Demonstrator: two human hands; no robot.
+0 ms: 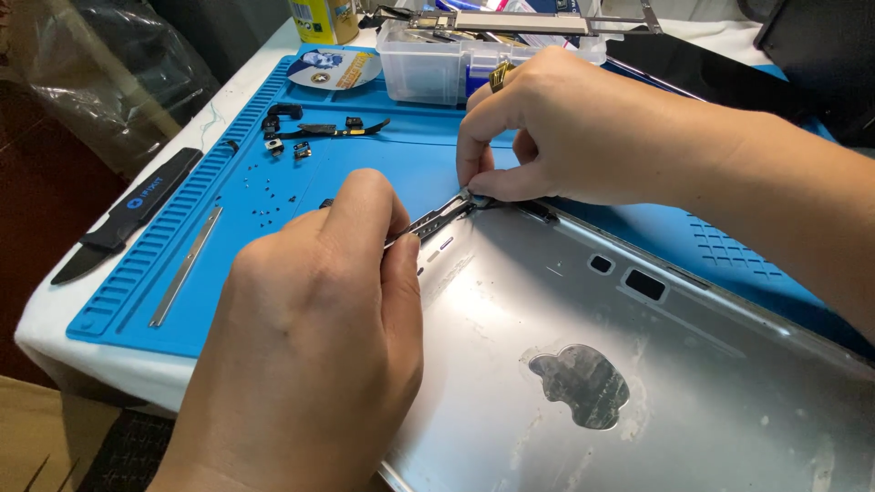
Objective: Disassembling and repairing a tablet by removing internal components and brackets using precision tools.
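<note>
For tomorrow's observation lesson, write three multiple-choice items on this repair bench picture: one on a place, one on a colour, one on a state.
1. Where do the tiny loose screws lie?
A. on the work mat
B. inside the plastic box
C. on the metal shell

2. What colour is the work mat?
A. green
B. blue
C. red

3. What is the left hand doing?
A. resting flat and empty
B. gripping tweezers
C. lifting the plastic box

Answers: 1 A, the screws are scattered on the mat left of the hands. 2 B, the ribbed mat is plainly blue. 3 B, its fingers pinch the tweezers, whose tips meet the corner of the metal shell under the right hand; the plastic box stands untouched behind.
</note>
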